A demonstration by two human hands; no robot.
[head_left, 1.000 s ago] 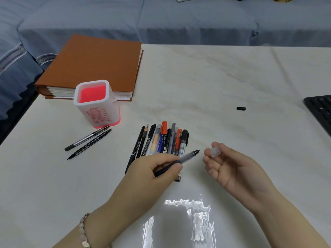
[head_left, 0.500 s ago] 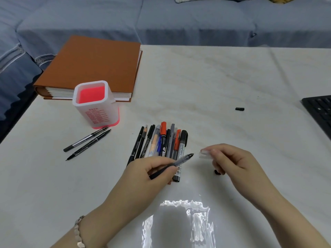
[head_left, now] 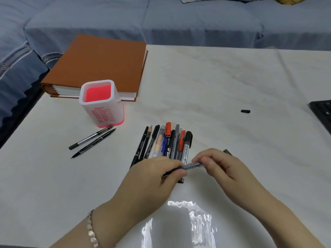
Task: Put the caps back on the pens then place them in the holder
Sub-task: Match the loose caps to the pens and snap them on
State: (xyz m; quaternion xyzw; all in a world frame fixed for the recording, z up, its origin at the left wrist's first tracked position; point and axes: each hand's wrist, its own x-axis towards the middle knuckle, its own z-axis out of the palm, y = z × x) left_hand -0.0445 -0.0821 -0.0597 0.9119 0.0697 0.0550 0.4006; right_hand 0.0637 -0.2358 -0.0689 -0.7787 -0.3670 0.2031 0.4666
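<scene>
You are gripping a dark pen (head_left: 170,173) in your left hand (head_left: 152,176), with the fingers curling round its barrel and the tip end pointing right. Your right hand (head_left: 221,167) is pinching the clear cap (head_left: 194,165) between thumb and fingertips. The cap is sitting over the pen's tip end, though I cannot tell whether it is pushed fully home. Both hands are working just above the table (head_left: 215,77), right at the near ends of the bundle of pens (head_left: 168,142) lying side by side.

The white holder (head_left: 102,106) with its red inside is standing upright to the left of that bundle, well apart from your hands. Two slim pens (head_left: 93,138) are lying at its base. A small black cap (head_left: 245,111) is lying alone far to the right. An orange-brown book (head_left: 100,65) is resting behind the holder, and a keyboard's corner (head_left: 322,111) is showing at the right edge. A bracelet (head_left: 91,230) is circling your left wrist.
</scene>
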